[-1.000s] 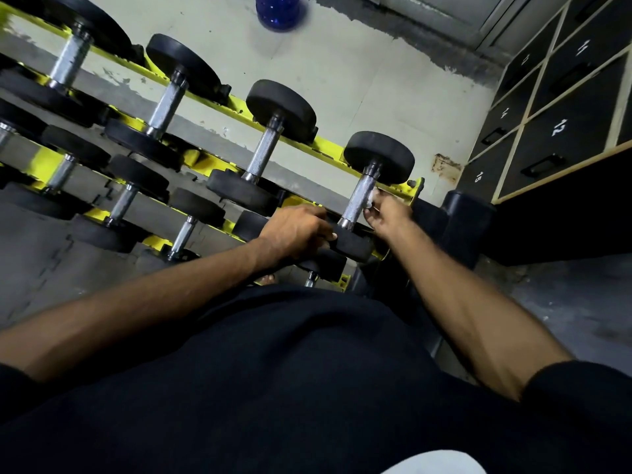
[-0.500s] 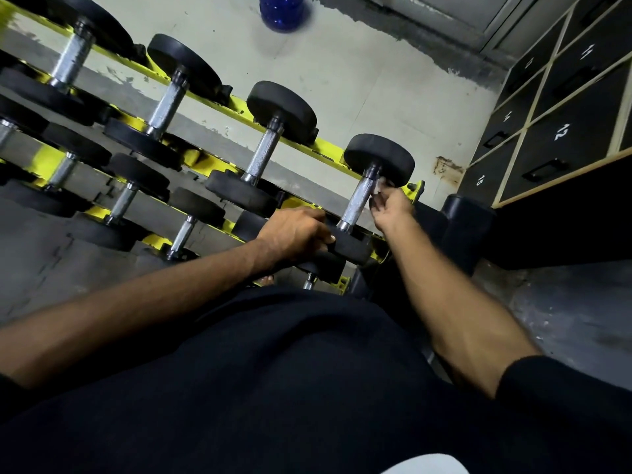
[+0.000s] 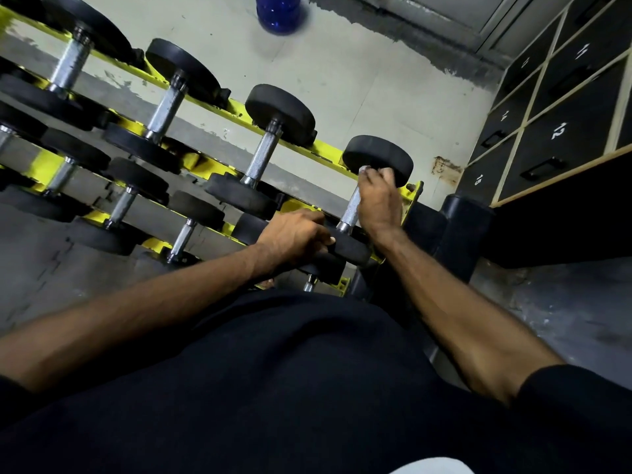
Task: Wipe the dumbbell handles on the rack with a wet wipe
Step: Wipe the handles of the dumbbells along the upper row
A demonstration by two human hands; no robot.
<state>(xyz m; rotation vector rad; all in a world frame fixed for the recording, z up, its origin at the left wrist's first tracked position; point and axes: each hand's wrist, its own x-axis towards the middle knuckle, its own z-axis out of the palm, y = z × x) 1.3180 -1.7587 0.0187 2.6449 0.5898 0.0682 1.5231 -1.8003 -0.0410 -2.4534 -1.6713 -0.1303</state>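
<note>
The right hand (image 3: 379, 200) is wrapped round the top of a steel handle (image 3: 350, 210), fingers curled tight just under the far weight. A white scrap of wipe (image 3: 365, 170) pokes out at the fingertips, pressed between the hand and the metal. How much of the wipe lies inside the fist cannot be seen.

The left hand (image 3: 294, 237) grips the near weight of the same dumbbell (image 3: 378, 159) - fingers curled over its black edge, thumb laid along the rim. Both forearms reach in from the bottom of the view, bare below black sleeves, over the person's black clothing.

This dumbbell is the last one on the right of the top row of the rack (image 3: 236, 109), lying across the yellow rails with its handle tilted up and away. To its left on the same row sit three more dumbbells, the nearest (image 3: 263, 155) well apart from the hands, each with a knurled steel bar and black round ends. A lower row of smaller dumbbells (image 3: 123, 205) runs below them, nearer the person.

Beyond the rack the pale floor holds a blue bottle (image 3: 277, 12) at the top edge. On the right stand dark lockers (image 3: 561, 131) with white numbers - 12 and 13 can be read.
</note>
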